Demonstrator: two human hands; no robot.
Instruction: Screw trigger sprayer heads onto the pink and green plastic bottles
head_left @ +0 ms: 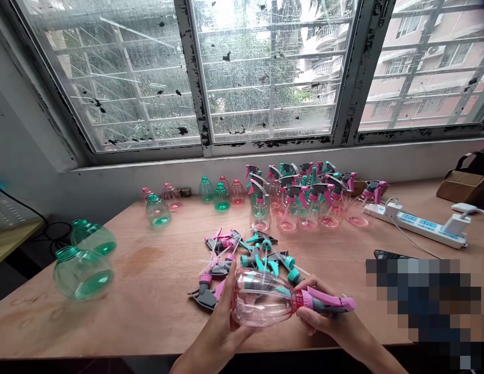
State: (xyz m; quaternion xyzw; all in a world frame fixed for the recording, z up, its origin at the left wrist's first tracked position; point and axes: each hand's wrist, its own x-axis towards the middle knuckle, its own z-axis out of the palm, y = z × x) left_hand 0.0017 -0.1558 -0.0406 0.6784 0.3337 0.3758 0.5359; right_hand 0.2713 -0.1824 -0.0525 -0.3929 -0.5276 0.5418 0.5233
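A clear pink spray bottle lies sideways in my two hands above the table's near edge. My left hand wraps round its base end. At the neck, the fingers of my right hand close on the pink collar of the spray head, which sits on the bottle's mouth with its trigger side up. The bottle's thin tube shows inside. Just behind it lies a loose heap of spray heads, some pink and grey, others teal and grey.
Bottles with spray heads crowd the back by the window. Open green bottles stand at left, with more green and pink ones behind. A white power strip, cables, a phone and a brown bag are at right.
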